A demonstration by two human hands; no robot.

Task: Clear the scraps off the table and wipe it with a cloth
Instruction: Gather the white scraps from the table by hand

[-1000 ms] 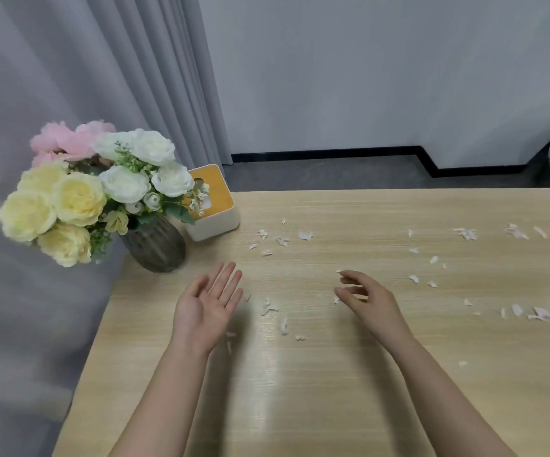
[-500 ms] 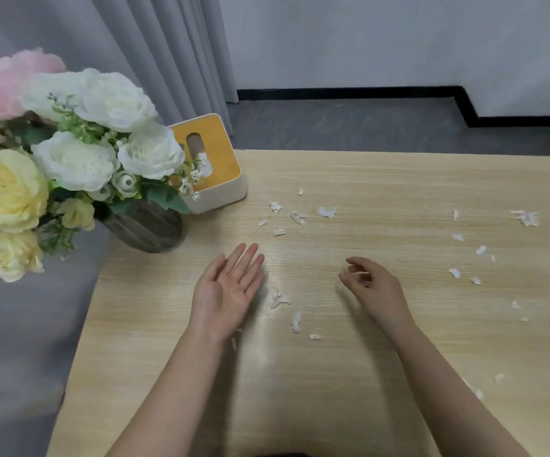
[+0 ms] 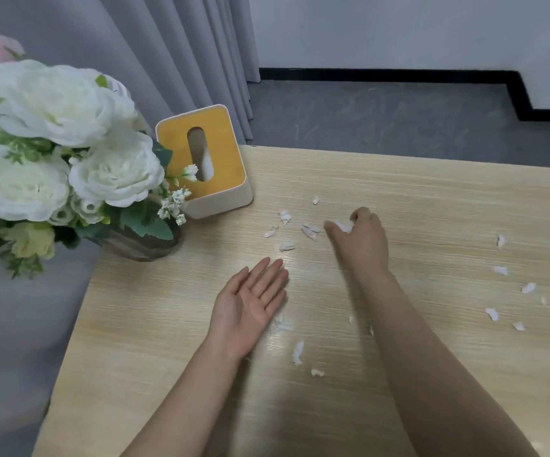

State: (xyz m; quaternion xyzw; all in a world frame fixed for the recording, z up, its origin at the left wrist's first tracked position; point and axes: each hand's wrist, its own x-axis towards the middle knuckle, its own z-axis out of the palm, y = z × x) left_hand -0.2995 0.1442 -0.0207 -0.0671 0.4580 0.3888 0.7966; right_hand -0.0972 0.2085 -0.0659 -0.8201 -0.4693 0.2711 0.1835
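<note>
The left hand (image 3: 250,308) lies palm up on the table (image 3: 432,199), fingers straight and released, holding nothing; the nearest scraps (image 3: 295,352) sit just off its edge at about four o'clock, apart from the fingertips. The right hand (image 3: 359,239) reaches farther out at one o'clock from the left, knuckles up, thumb and fingers curled and pinching a white scrap (image 3: 344,226) that shows between them; a small cluster of scraps (image 3: 310,230) lies just beside its thumb at nine o'clock, none of these touching the fingers as far as can be told. More white bits are strewn toward three o'clock, well apart from both hands; a yellow-topped tissue box (image 3: 202,159) stands at eleven o'clock; beside it at nine o'clock stands a vase of flowers (image 3: 69,153).
</note>
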